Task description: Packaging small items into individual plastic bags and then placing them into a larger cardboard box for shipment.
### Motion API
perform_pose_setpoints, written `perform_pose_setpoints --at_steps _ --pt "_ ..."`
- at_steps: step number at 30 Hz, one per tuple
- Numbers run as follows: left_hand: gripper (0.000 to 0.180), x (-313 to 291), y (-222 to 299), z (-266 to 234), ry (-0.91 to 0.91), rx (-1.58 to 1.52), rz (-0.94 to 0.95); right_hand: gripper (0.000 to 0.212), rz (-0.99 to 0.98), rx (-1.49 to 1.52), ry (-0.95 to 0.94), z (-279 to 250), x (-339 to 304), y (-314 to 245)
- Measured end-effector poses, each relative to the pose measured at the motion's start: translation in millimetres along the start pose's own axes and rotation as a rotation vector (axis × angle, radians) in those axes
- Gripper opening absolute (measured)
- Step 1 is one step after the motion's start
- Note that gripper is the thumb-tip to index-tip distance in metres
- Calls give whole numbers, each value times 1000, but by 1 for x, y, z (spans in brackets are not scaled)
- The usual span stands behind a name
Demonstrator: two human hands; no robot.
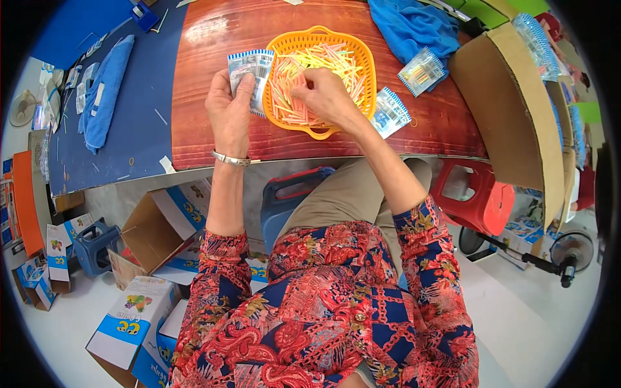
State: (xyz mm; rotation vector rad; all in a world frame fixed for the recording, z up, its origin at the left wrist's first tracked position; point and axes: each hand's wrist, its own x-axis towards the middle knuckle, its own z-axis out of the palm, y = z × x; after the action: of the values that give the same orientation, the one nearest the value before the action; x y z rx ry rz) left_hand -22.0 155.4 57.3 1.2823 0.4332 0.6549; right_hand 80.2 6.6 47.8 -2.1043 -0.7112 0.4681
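Just left of the yellow plastic basket (372, 81), my left hand (228, 110) pinches a small clear packet (259, 59) with blue-and-white striped edges. The thumb lies across its front. Many thin pastel sticks (339, 59), pink, yellow and orange, fill the basket in a loose heap. My right hand (328, 96) reaches over the basket's near side, with thumb and fingers closed on a few pink sticks (299, 80). Its fingertips are partly hidden among the heap. A metal bracelet (231, 159) circles my left wrist.
Right of the basket lie a filled packet (422, 70), another packet (391, 111) and a blue cloth (414, 29). An open cardboard box (504, 97) borders the table's right side. A folded blue towel (108, 94) rests on the dark blue surface at left. A red stool (472, 197) stands below.
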Motion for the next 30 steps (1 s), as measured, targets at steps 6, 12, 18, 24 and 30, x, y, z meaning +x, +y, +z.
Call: perform_pose_setpoints --at_steps 6,12,18,24,30 --pt "14 -6 7 5 -124 186 -29 19 -27 439 67 -22 -8 13" --pt "18 -7 5 12 -181 398 7 15 -347 176 432 -32 -14 20" --pt "17 -13 10 33 -166 114 -34 16 -412 -105 323 -30 -23 26" --pt "16 -12 6 31 -188 188 38 15 -387 -153 337 -33 -24 22" --pt "17 -14 0 27 -204 367 36 14 -384 -123 329 -36 -24 22"
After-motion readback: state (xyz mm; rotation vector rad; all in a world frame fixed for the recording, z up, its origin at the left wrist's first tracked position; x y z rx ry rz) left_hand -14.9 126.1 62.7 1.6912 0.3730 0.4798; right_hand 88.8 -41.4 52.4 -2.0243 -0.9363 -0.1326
